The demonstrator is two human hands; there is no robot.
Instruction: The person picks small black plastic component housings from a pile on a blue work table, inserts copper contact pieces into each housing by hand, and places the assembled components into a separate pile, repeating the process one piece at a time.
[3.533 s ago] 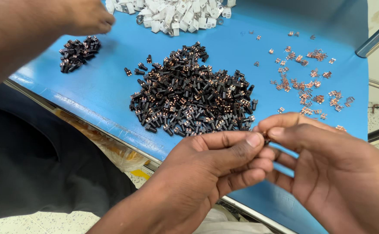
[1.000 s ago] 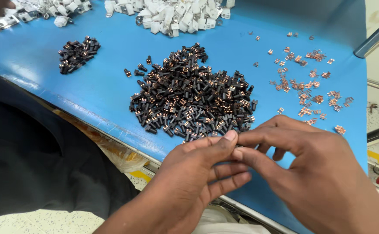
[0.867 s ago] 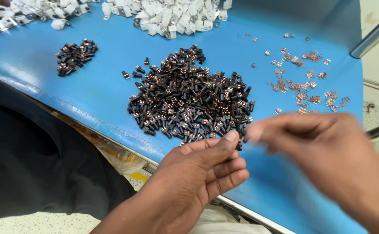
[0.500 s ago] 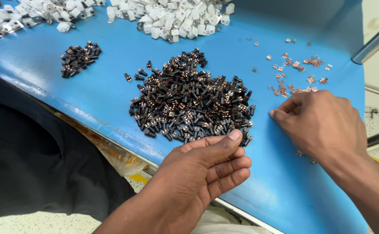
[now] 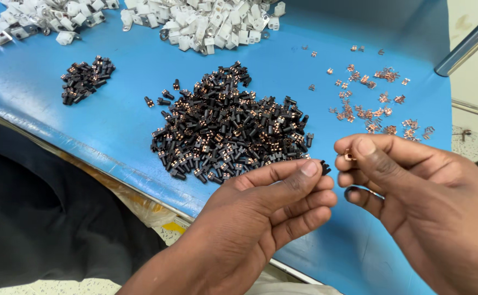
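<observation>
Pinching a small black part (image 5: 324, 167) between thumb and fingertips, my left hand (image 5: 260, 218) hovers over the near edge of the blue desk (image 5: 140, 142), fingers closed together on the piece. Just beside it, my right hand (image 5: 413, 191) holds a tiny copper clip (image 5: 350, 156) clamped between thumb and forefinger, its tip close to the black part but not touching it. I see something thin and copper-coloured tucked under the lower fingers of the right hand too, though I cannot tell what it is.

Right above my left hand lies the big heap of black parts (image 5: 228, 123), many showing copper contacts, with a few strays loose at its upper left edge. Beyond my right hand, a loose scatter of copper clips (image 5: 372, 104) spreads over the desk toward the far right corner. A smaller pile of black parts (image 5: 86, 78) sits well apart on the left. Along the far edge, two heaps of white plastic pieces (image 5: 206, 22) stretch across the top. Dark cloth (image 5: 42, 218) fills the lower left below the desk edge, and a metal bar (image 5: 468, 41) slants at the upper right.
</observation>
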